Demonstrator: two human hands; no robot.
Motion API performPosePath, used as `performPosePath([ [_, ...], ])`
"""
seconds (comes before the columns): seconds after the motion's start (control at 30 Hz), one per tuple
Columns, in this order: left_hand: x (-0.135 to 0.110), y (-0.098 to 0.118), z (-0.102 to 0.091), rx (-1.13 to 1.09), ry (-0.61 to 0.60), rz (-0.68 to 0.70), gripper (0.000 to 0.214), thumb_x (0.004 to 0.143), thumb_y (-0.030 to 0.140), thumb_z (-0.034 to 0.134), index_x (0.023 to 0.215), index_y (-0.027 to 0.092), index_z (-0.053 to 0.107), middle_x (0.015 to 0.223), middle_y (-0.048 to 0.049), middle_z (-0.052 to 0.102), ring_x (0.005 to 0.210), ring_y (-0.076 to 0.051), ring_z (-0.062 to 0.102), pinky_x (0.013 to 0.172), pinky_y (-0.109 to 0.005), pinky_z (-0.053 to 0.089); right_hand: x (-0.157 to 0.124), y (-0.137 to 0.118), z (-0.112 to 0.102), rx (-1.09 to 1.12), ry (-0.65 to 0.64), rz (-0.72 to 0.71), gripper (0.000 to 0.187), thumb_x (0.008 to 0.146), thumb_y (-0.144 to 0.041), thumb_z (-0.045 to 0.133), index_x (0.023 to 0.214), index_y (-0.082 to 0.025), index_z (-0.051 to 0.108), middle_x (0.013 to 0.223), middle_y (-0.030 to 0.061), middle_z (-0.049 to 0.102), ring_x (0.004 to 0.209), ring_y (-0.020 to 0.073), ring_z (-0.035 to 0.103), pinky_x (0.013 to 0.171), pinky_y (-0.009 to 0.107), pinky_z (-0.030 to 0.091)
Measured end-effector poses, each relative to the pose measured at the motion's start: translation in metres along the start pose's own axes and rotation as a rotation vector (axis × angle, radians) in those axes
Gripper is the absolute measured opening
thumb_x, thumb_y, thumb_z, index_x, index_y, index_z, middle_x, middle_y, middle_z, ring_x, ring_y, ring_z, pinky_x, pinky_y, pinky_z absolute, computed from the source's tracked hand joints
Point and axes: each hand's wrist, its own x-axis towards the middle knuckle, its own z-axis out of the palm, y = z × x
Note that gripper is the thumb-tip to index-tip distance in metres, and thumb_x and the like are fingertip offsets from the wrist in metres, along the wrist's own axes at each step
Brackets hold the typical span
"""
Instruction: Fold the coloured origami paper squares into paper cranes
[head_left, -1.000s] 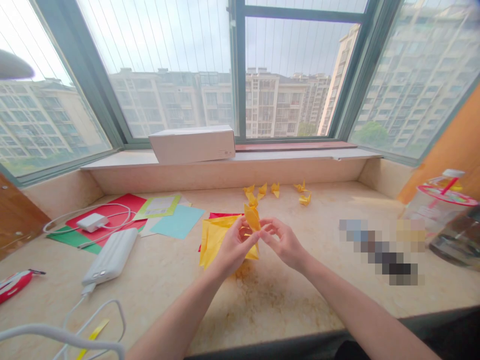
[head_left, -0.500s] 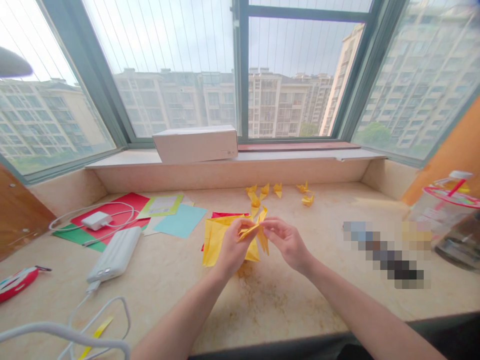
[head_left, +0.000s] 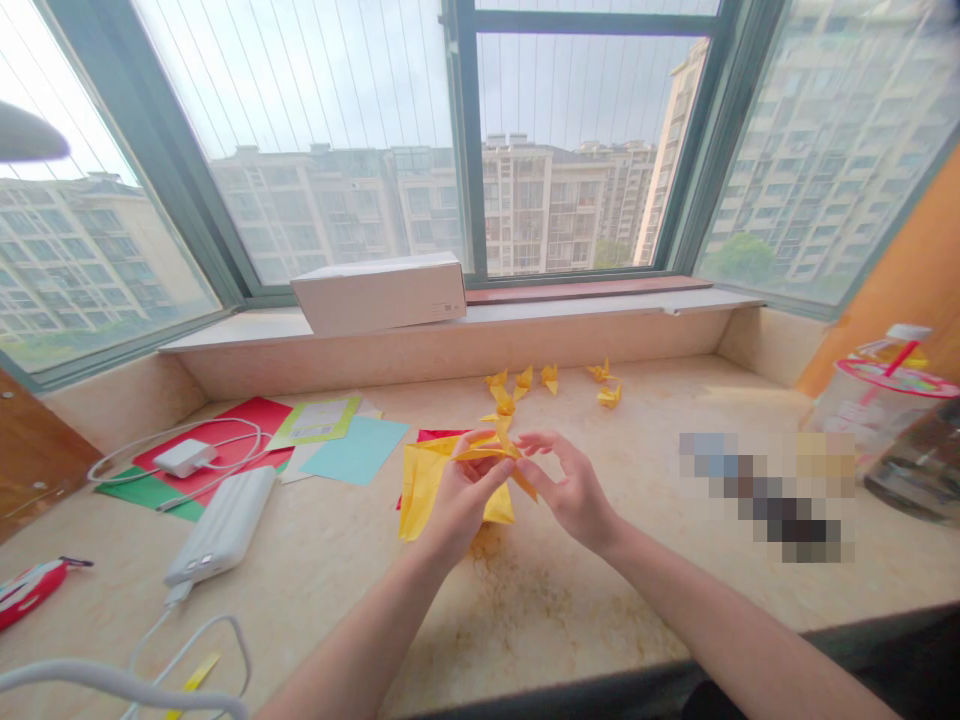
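Between my two hands is a partly folded piece of yellow origami paper [head_left: 486,453], raised over the counter. My left hand [head_left: 466,492] is closed on its left side, thumb near the middle. The thumb of my right hand [head_left: 570,490] presses the paper's right side, with the index finger curled above it. Beneath my left hand lie yellow paper sheets [head_left: 421,490], with a red sheet [head_left: 435,434] showing behind them. Several small folded yellow paper cranes [head_left: 550,378] stand beyond my hands, one just past my fingers. My fingers hide part of the held paper.
Coloured sheets, including a light blue one [head_left: 356,450], lie to the left with a white charger [head_left: 184,457] and power bank [head_left: 223,525]. A white box [head_left: 379,295] rests on the sill. At the right stand a cup with a red straw [head_left: 870,410] and a blurred patch [head_left: 757,495].
My hands have turned the yellow paper from upright to a flatter angle, and my right fingers have shifted on it. The whole view has moved slightly.
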Motion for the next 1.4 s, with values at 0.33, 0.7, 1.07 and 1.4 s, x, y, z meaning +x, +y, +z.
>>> performPosePath([
  [0.33,0.004,-0.005,-0.005,-0.013,0.184,-0.024,0.065,0.069,0.030,0.081,0.118,0.028,0.038,0.099,-0.0011,0.066,0.080,-0.017,0.071,0.074,-0.030,0.054,-0.001,-0.002,0.001,0.049,-0.168,0.004,0.022,0.093,-0.025,0.057,0.110,-0.023,0.071,0.114,0.0074,0.067,0.102,0.0195,0.065,0.093,0.035,0.052],
  [0.7,0.001,-0.003,-0.006,0.209,0.060,-0.011,0.033,0.081,0.044,0.069,0.096,0.018,0.060,0.090,-0.0032,0.069,0.077,-0.014,0.066,0.068,-0.022,0.049,-0.003,-0.001,0.001,-0.040,-0.149,-0.162,0.018,0.092,-0.022,0.057,0.099,-0.022,0.073,0.103,0.0074,0.069,0.097,0.0193,0.065,0.089,0.034,0.053],
  [1.07,-0.001,0.002,-0.003,0.468,-0.115,0.035,0.020,0.081,0.041,0.069,0.084,0.021,0.074,0.075,-0.0028,0.068,0.071,-0.017,0.059,0.058,-0.022,0.045,0.004,0.002,-0.004,0.161,-0.093,0.219,0.029,0.086,-0.041,0.065,0.105,-0.019,0.062,0.084,0.0034,0.070,0.077,0.0171,0.066,0.074,0.032,0.053],
  [1.4,-0.011,-0.001,-0.003,0.235,-0.133,-0.192,0.036,0.082,0.051,0.067,0.099,0.019,0.067,0.073,-0.0010,0.065,0.062,-0.012,0.059,0.055,-0.020,0.042,0.006,0.002,-0.004,0.190,0.106,0.175,0.019,0.087,-0.038,0.064,0.088,-0.019,0.063,0.082,0.0028,0.069,0.074,0.0164,0.064,0.070,0.030,0.054],
])
